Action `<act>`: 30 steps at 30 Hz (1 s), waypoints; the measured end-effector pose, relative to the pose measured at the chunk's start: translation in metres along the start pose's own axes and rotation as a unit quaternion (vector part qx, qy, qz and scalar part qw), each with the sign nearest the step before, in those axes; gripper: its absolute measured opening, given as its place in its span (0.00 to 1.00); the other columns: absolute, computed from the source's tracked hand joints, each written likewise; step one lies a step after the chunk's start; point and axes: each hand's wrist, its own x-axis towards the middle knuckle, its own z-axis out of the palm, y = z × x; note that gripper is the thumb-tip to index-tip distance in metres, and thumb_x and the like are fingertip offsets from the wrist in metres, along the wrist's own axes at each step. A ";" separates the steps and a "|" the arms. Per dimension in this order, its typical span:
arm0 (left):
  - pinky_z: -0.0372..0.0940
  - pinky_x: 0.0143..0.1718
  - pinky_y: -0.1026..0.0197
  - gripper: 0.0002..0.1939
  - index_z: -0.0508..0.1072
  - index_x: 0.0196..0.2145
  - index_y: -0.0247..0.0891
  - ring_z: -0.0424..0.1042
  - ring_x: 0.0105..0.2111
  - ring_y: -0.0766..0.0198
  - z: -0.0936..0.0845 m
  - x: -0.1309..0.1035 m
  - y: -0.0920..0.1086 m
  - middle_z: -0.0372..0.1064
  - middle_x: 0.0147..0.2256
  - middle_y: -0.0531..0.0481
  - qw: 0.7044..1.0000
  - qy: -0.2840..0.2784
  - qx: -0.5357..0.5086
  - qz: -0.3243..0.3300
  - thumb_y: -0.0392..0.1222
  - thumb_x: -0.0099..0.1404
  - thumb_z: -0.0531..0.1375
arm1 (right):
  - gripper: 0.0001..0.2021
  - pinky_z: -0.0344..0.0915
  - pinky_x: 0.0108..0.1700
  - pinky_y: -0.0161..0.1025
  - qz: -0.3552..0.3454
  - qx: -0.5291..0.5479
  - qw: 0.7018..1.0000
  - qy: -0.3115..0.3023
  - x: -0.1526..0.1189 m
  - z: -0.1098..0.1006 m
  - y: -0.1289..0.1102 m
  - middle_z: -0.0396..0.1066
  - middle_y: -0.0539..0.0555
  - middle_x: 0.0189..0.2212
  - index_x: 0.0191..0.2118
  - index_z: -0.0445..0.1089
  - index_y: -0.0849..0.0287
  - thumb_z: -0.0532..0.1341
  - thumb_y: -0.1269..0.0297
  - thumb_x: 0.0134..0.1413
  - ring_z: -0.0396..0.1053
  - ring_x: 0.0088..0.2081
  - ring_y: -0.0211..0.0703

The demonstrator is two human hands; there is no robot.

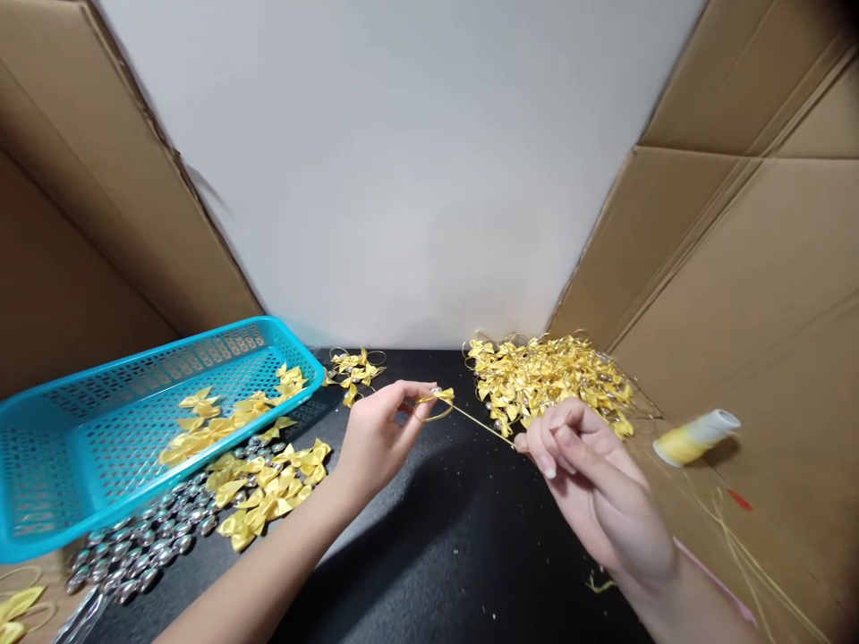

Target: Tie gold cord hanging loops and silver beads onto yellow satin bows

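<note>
- One yellow bow (445, 394) with a gold loop (438, 414): pinched in the left hand (386, 434), above the black tabletop (436, 546).
- One taut gold cord (481, 423): ran from bow to right hand (594, 483), its end seemingly nipped between fingertips.
- One large heap of looped bows (550, 376), apparently finished: lay beyond the right hand.
- One small looped cluster (355, 362): sat beside the blue basket (40, 544).
- Several loose bows (272, 487), more in the basket, and many silver beads (144, 541): apparently unassembled.
- Overall stage: work judged well advanced; held piece seemingly incomplete, exact counts unclear.
</note>
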 end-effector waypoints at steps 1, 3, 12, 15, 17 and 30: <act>0.70 0.34 0.62 0.06 0.76 0.34 0.35 0.77 0.30 0.62 0.000 -0.001 -0.001 0.80 0.36 0.43 0.999 0.006 0.026 0.018 0.39 0.64 0.60 | 0.10 0.65 0.37 0.39 0.006 -0.002 1.000 0.005 -0.002 0.002 -0.001 0.59 0.45 0.18 0.27 0.67 0.55 0.67 0.60 0.52 0.58 0.23 0.36; 0.69 0.30 0.63 0.06 0.76 0.35 0.35 0.76 0.26 0.64 0.001 -0.001 -0.003 0.80 0.34 0.44 0.997 0.013 0.056 0.043 0.38 0.64 0.59 | 0.09 0.65 0.39 0.39 0.023 -0.001 1.000 0.017 -0.006 0.005 -0.002 0.61 0.45 0.19 0.28 0.69 0.55 0.67 0.59 0.51 0.60 0.25 0.35; 0.68 0.35 0.60 0.09 0.75 0.32 0.36 0.76 0.32 0.59 0.006 0.002 -0.003 0.79 0.34 0.44 0.982 -0.064 -0.120 -0.133 0.45 0.63 0.61 | 0.07 0.67 0.43 0.34 0.042 0.068 0.997 -0.002 -0.012 0.008 0.003 0.63 0.45 0.19 0.29 0.69 0.56 0.66 0.63 0.55 0.63 0.26 0.32; 0.68 0.45 0.58 0.08 0.74 0.29 0.36 0.75 0.46 0.56 0.002 0.006 0.003 0.75 0.47 0.41 0.955 -0.069 -0.233 -0.172 0.43 0.60 0.64 | 0.06 0.67 0.39 0.32 0.060 0.093 0.994 -0.005 -0.012 0.002 0.008 0.61 0.44 0.18 0.29 0.69 0.56 0.66 0.64 0.55 0.61 0.24 0.30; 0.66 0.48 0.59 0.07 0.74 0.27 0.36 0.73 0.50 0.56 -0.001 0.007 0.006 0.73 0.50 0.42 0.946 -0.065 -0.272 -0.163 0.41 0.59 0.65 | 0.07 0.66 0.36 0.31 0.084 0.097 0.992 0.004 -0.012 -0.003 0.011 0.61 0.44 0.19 0.29 0.69 0.56 0.67 0.64 0.54 0.61 0.24 0.30; 0.63 0.25 0.70 0.09 0.74 0.25 0.33 0.72 0.22 0.69 0.004 0.006 0.000 0.70 0.20 0.53 0.832 -0.131 -0.444 -0.305 0.39 0.52 0.70 | 0.13 0.66 0.47 0.41 0.186 0.069 0.977 0.082 -0.008 -0.031 0.044 0.62 0.43 0.18 0.29 0.66 0.58 0.71 0.59 0.48 0.59 0.25 0.31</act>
